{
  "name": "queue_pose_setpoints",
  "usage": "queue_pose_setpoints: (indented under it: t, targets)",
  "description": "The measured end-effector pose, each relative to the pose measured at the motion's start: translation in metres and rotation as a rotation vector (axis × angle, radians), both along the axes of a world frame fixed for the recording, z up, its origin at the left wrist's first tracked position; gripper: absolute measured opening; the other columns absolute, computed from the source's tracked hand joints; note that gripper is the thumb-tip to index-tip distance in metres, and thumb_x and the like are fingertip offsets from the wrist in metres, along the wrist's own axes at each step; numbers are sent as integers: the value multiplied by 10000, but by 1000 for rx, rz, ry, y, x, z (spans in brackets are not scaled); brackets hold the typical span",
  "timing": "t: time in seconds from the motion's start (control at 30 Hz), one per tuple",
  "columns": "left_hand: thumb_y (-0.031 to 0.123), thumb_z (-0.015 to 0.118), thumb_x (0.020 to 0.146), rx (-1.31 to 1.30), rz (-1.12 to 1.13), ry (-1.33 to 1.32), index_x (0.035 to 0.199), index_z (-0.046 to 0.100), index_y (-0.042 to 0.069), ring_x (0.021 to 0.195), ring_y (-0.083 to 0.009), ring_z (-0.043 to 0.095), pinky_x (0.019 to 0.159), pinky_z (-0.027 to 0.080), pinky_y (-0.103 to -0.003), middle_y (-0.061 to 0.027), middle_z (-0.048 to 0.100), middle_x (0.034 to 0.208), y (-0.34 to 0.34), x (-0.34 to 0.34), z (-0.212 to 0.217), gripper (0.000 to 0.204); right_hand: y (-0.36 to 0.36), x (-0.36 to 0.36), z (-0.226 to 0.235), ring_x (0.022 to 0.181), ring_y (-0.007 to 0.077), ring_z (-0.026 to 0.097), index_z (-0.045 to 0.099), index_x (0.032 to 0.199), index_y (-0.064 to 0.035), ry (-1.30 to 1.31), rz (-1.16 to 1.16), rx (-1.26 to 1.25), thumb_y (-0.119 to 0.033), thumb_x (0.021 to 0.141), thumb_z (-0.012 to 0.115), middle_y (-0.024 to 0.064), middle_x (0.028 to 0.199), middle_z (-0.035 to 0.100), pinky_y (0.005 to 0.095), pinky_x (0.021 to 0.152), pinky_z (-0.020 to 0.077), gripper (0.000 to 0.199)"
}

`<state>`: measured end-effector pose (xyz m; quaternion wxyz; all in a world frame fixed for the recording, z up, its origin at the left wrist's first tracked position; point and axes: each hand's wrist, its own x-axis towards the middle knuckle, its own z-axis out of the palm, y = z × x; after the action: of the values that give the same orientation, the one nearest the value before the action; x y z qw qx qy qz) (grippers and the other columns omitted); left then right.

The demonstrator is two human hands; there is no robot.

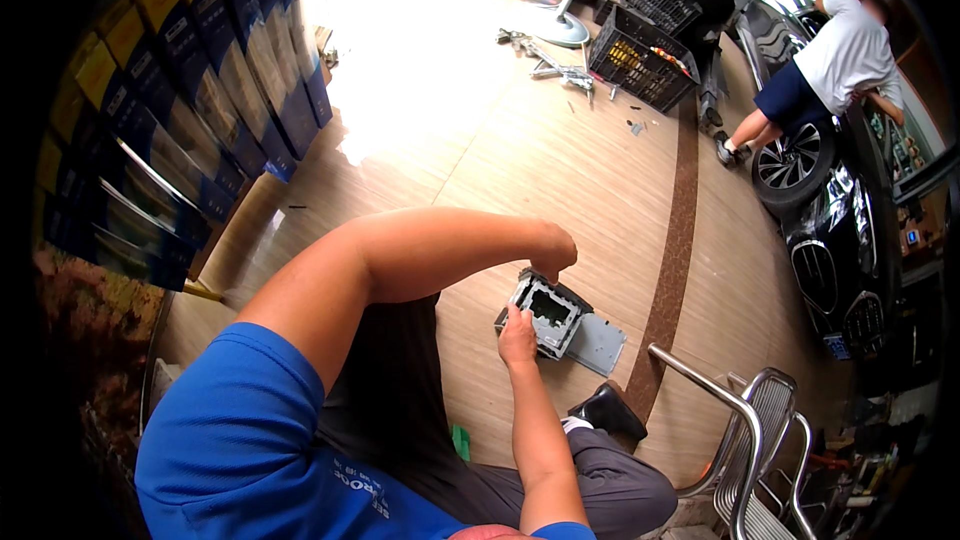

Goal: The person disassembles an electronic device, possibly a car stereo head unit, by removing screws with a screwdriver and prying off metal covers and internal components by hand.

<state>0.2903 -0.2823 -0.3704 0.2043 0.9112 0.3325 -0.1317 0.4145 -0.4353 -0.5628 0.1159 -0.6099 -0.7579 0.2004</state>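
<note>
A grey metal box-shaped device housing (553, 342) with a dark, jagged-edged opening in its top sits low in front of me, above the tiled floor. My right hand (517, 336) grips its near left edge, thumb and fingers at the rim. Over its far edge hangs my left hand (555, 249), fingers curled down and closed. Whatever they hold is hidden behind the hand. A flat grey metal plate (598, 344) lies at the housing's right side, touching or very close to it.
Packaged goods hang on a rack (190, 90) at left. A steel bench (760, 440) stands near right. Farther off are a black crate (642, 58), a fan base (562, 28) and metal parts (560, 70). Another person (835, 55) leans over a black car (840, 230).
</note>
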Motion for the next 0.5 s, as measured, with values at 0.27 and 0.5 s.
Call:
queue_pose_setpoints:
  t: [0.27,0.5]
  targets:
    - [382,702,798,7,4,-6,957,735,51,940,-338,654,790,521,-445,-155,700,970,0,1,-2,369,2,1,-1,956,418,594,526,1179,-92,21,-35,-17,-104,861,591,236,1040,573,479,815,498,324]
    - [407,698,803,6,-10,32,940,738,56,929,-336,655,788,520,-447,-148,704,954,1,3,-2,379,5,-3,17,914,435,614,496,1130,-61,-63,-170,-190,-183,905,567,254,991,597,514,791,499,265]
